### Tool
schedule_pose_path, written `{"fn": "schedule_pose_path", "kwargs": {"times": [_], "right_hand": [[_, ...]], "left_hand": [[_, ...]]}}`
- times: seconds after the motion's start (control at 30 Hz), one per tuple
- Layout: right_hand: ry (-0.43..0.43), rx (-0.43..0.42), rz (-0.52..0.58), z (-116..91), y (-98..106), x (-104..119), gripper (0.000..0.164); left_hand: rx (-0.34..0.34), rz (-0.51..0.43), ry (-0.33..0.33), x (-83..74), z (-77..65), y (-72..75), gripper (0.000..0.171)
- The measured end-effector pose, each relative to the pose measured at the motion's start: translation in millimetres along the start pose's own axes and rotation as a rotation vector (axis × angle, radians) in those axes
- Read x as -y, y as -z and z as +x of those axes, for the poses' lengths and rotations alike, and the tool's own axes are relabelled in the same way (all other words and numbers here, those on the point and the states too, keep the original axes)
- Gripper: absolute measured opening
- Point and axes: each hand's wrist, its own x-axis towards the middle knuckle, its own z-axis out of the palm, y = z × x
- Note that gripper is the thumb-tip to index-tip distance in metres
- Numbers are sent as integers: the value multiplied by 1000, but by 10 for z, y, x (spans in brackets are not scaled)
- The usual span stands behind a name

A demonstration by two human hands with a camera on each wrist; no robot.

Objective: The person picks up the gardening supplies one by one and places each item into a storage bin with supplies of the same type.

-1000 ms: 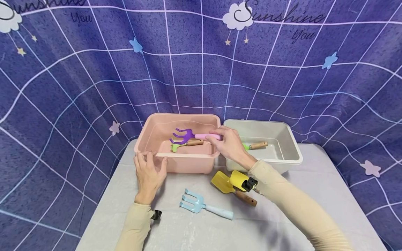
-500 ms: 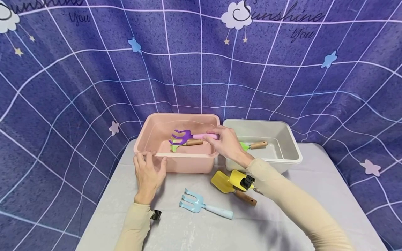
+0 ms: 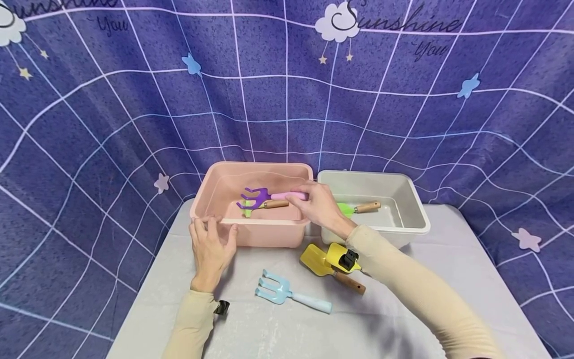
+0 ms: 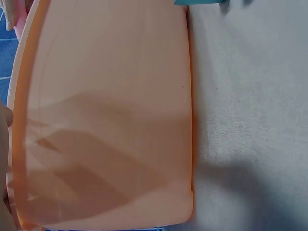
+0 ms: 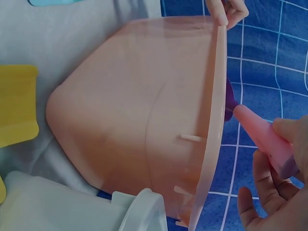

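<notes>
My right hand (image 3: pixel 322 205) pinches the pink handle of a hand rake (image 3: pixel 283 196) with purple bent tines. The rake hangs over the pink bin (image 3: pixel 269 234), tines to the left. Below it in the bin lies a small green tool (image 3: pixel 275 204) with a wooden handle, its head partly covered by the purple tines. At the bin's front left corner my left hand (image 3: pixel 211 255) grips the rim, fingers over the edge and thumb against the front wall. The right wrist view shows the pink handle (image 5: pixel 264 137) between thumb and fingers, the tines mostly hidden behind the bin wall.
Right of the pink bin stands a light grey bin (image 3: pixel 417 230) holding a green trowel (image 3: pixel 366 207) with a wooden handle. On the table in front lie a yellow spade (image 3: pixel 315 259), a second yellow tool (image 3: pixel 336 252) partly behind my right wrist, and a light blue hand rake (image 3: pixel 280 291).
My right hand has moved slightly left with the purple and pink hand rake, its tines now further over the green tool. The left hand keeps its place on the rim.
</notes>
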Motion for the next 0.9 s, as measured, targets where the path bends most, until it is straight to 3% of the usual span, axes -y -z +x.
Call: {"fn": "schedule_pose_path", "kwargs": {"times": [0.57,0.9], "right_hand": [[-11,7,6,43,-167,49,29],[-1,-6,13,51,-192,35,28]], "left_hand": [[-22,-5,-7,22,-22,7,49],[9,-12,6,-9,-9,17,49]]}}
